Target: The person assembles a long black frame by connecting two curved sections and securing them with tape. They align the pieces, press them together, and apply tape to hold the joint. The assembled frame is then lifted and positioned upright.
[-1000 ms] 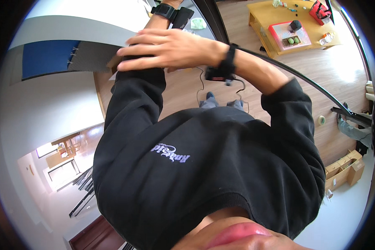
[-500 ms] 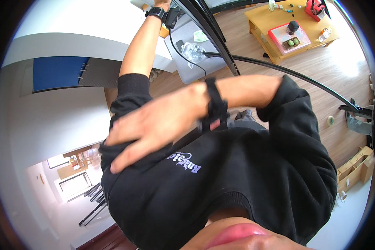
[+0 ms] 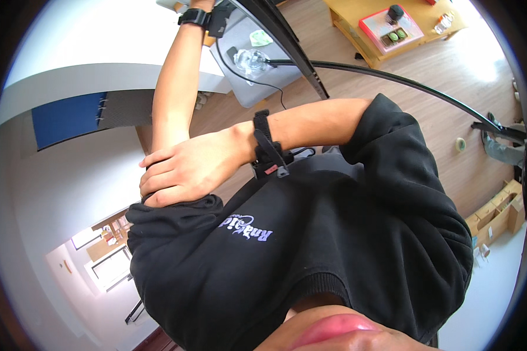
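My left arm reaches up the frame, bare to the elbow, with a black watch on its wrist. Of my left hand just a sliver shows at the top edge, and its fingers are out of sight. Across the left forearm near the elbow lies my right hand, its fingers wrapped over the arm and closed on the gathered edge of the black left sleeve. A black strap with a small device circles my right wrist.
A black post and a curved black bar cross ahead. Behind them stand a grey surface with a clear plastic bag and a wooden table. Tape lies on the floor at right, near another person's leg.
The left sleeve has gone from mid-forearm up to near the elbow, baring the forearm. My right hand, blurred over the sleeve before, now rests around the arm. The view has shifted slightly.
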### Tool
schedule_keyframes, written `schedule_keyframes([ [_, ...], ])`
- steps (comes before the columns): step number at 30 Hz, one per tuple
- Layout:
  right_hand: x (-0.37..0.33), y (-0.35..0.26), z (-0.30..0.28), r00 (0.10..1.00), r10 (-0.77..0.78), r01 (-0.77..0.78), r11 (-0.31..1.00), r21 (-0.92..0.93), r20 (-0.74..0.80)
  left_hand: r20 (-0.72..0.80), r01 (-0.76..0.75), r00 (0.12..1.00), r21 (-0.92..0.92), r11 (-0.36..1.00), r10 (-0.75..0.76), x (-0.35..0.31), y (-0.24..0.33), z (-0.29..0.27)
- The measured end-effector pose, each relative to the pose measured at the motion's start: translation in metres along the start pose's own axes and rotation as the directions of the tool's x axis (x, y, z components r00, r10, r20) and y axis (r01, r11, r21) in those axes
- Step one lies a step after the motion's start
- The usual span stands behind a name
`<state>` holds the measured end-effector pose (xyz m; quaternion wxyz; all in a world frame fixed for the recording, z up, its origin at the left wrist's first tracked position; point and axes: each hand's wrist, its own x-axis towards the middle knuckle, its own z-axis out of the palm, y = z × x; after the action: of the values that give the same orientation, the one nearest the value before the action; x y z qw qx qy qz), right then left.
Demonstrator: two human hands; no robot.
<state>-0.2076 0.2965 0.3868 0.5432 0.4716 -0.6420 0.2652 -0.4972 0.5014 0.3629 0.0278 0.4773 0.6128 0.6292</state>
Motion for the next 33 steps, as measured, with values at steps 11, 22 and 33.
schedule_keyframes([
  [11, -0.234, -0.036, -0.199, 0.373, 0.883, -0.866, 0.441, -0.235, 0.283, 0.182, 0.117, 0.982, -0.412, 0.904, -0.045, -0.117, -0.001, -0.076],
  [22, -0.400, -0.023, -0.218, -0.349, 0.935, -0.926, -0.333, -0.176, 0.065, -0.266, 0.124, 0.942, -0.294, 0.948, -0.206, -0.212, -0.071, -0.148],
  [33, -0.681, 0.126, -0.169, -0.534, 0.820, -0.781, -0.385, -0.492, 0.205, -0.466, 0.198, 0.823, -0.299, 0.933, -0.324, -0.225, -0.051, -0.160],
])
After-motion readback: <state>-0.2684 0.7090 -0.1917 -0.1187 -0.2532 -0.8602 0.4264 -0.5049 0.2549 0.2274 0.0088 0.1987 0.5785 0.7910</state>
